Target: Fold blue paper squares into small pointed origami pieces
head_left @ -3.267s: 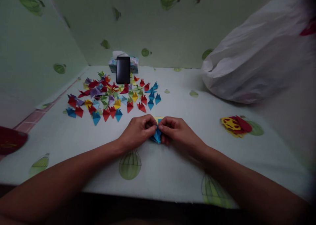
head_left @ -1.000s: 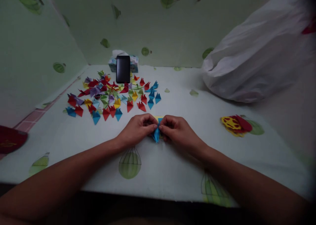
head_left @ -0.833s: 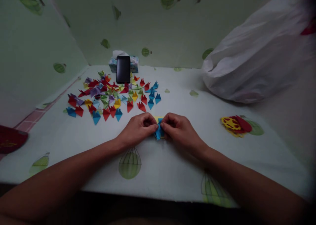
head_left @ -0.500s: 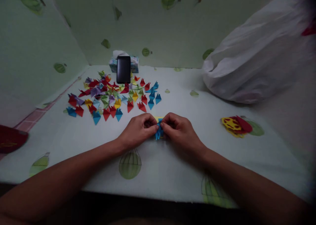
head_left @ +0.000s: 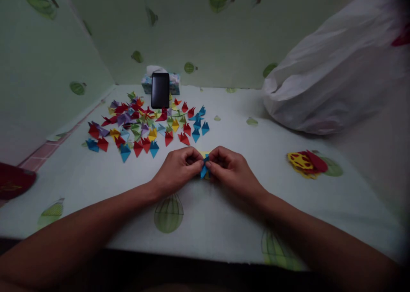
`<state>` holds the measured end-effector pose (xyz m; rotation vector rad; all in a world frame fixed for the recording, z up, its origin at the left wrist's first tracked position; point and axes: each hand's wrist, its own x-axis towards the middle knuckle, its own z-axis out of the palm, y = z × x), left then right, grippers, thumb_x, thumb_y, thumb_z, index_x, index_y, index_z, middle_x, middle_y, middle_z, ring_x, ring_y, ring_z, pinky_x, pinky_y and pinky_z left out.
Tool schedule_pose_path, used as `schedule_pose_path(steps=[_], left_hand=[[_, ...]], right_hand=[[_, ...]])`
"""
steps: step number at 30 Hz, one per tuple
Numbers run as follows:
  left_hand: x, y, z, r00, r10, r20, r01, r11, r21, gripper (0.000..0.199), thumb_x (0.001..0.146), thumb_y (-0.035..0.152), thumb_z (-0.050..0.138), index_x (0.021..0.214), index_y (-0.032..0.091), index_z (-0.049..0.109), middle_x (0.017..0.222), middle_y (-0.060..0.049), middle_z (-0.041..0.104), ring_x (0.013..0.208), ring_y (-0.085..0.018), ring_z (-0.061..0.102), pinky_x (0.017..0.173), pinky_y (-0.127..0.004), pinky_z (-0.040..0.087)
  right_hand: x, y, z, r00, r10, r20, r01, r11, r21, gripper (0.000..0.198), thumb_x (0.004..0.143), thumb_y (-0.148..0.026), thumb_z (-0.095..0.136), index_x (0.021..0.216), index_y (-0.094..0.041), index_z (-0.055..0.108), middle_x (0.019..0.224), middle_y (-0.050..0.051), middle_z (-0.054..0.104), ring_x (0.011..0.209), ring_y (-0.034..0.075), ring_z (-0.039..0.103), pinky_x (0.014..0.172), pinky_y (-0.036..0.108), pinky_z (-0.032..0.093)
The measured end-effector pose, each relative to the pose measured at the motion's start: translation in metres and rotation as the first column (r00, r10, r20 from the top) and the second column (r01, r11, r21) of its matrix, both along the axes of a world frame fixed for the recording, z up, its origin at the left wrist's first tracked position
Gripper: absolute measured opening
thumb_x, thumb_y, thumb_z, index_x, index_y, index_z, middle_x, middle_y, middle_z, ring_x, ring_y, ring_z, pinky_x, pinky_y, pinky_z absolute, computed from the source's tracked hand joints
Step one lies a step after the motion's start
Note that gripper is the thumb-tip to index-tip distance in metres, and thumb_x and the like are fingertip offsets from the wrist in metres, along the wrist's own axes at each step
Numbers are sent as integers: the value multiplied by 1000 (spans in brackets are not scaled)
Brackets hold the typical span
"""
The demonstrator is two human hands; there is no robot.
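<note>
Between my two hands is a small folded piece of blue paper [head_left: 204,169], pinched from both sides. The fingertips of my left hand [head_left: 180,166] grip its left side. My right hand [head_left: 233,168] is closed on its right side, thumb in front and fingers curled behind. Part of the blue paper is hidden by the fingers. A bit of yellow [head_left: 205,153] shows behind and under it, on the table; its kind I cannot make out. Beyond my left hand lie several folded paper cranes [head_left: 137,148] in red, blue, yellow, green and purple.
A black phone [head_left: 160,90] leans on a tissue box [head_left: 174,83] at the back. To the right stands a large white plastic bag [head_left: 320,78]. Yellow and red cut-out pieces [head_left: 301,160] lie on the right of the table [head_left: 224,223]. Something dark red [head_left: 16,181] is at the left edge.
The blue paper has turned slightly between my fingers and shows a narrower shape. Both hands have shifted only a little; the other things stay where they were.
</note>
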<state>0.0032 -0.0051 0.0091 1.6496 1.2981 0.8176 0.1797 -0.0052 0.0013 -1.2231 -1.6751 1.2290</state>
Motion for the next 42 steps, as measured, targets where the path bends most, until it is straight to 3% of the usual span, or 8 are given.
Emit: schedule_pose_path(steps=[5,11,15,22,28,33,38,42], left_hand=[[-1,-1,0,999,18,37,-19,999,35,12,82,27,62,78,16,65,75,-1,66,69,-13,59,63,-24,45],[-1,-1,-1,998,-18,52,16,999,34,11,80,26,66,84,16,64,74,0,64,68,-12,58,62,-23,45],[-1,-2,-1,999,-10,38,8,999,48,8,81,24,64,80,16,63,72,1,63,66,-12,57,61,-23,44],[-2,-2,-3,998,19,63,-22,998,56,9,82,25,63,81,17,63,73,0,64,68,-13,59,63,-24,46],[-4,1,-5,986,-28,163,10,994,110,12,87,24,59,95,17,63,85,-2,62,75,-13,58,69,-25,48],[-5,3,0,973,-154,172,125,978,169,22,78,18,62,100,19,61,106,-6,59,90,-16,60,77,-28,52],[-8,5,0,970,-176,166,147,974,174,24,81,17,59,105,19,60,108,-6,62,95,-17,62,81,-29,52],[-10,8,-2,958,-235,166,187,947,261,19,86,17,62,104,20,62,107,-5,63,101,-17,63,91,-31,51]], right_hand=[[-1,1,-1,997,3,-71,-12,992,-127,15,80,-30,62,72,-21,53,57,-2,58,49,13,53,49,26,40],[0,-1,2,995,-81,59,79,997,27,12,80,-25,61,70,-20,55,60,-2,57,55,13,51,53,26,39],[1,-1,1,993,-73,92,64,993,99,12,80,-24,61,71,-20,55,64,-1,57,60,13,51,55,27,39],[1,0,-4,999,-33,-6,33,997,63,11,82,-26,61,76,-22,54,65,-1,58,59,14,54,55,27,41],[2,1,2,988,-75,-132,69,996,-47,13,80,-27,64,75,-21,54,60,-3,58,54,12,53,53,27,43],[3,4,2,966,-78,-246,48,991,-126,15,78,-26,67,76,-20,54,57,-4,59,51,11,54,52,25,44],[5,6,-2,951,-63,-304,19,989,-147,16,79,-26,70,77,-19,56,56,-5,60,50,9,54,51,24,43],[7,8,-3,940,-36,-339,-22,986,-166,18,80,-26,71,77,-18,56,57,-5,60,50,8,54,50,22,42]])
